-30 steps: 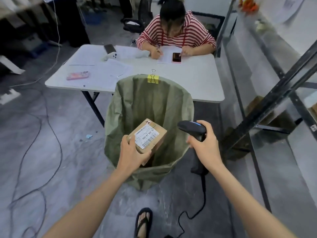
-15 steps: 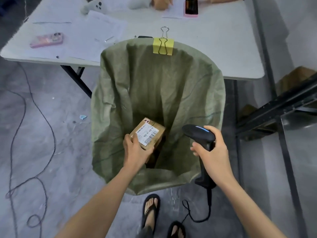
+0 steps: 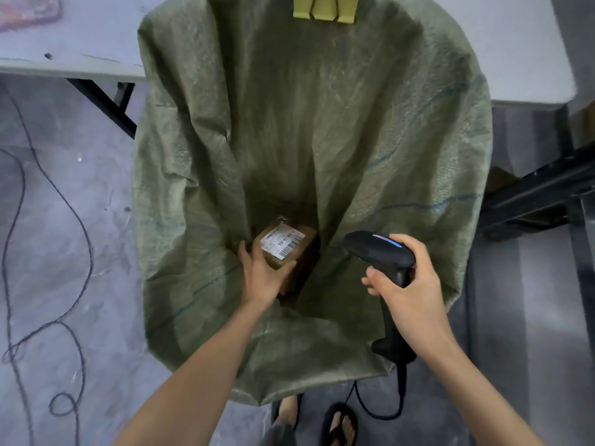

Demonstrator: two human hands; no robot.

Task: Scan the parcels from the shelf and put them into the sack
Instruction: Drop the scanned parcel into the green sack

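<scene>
I'm holding the small brown cardboard parcel w/ a white barcode label low inside the big green woven plastic sack. My left hand is clasping its near end, thumb one side, fingers the other, label facing up. There's a dark gap under it, so I can't tell if it's touching bottom. My right hand is gripping the black handheld barcode scanner by the handle, fingers curled round it. The scanner head is hanging over the sack's mouth, near the parcel but apart from it.

Risks, imo: if I'm letting go from here, the box is prob tumbling and landing label-down, which is only a problem if a rescan is needed. The scanner could be snagging the loose rim fabric as I pull back. Only a yellow binder clip is pinning the far rim at the white table, so a tug may be popping it off and collapsing the mouth. The scanner's black cord is looping by my sandalled feet, a trip/snag hazard.

Around: a thin black cable is trailing over the grey floor at left, and a black metal shelf frame is standing at right. Nothing's blocking the drop itself.
</scene>
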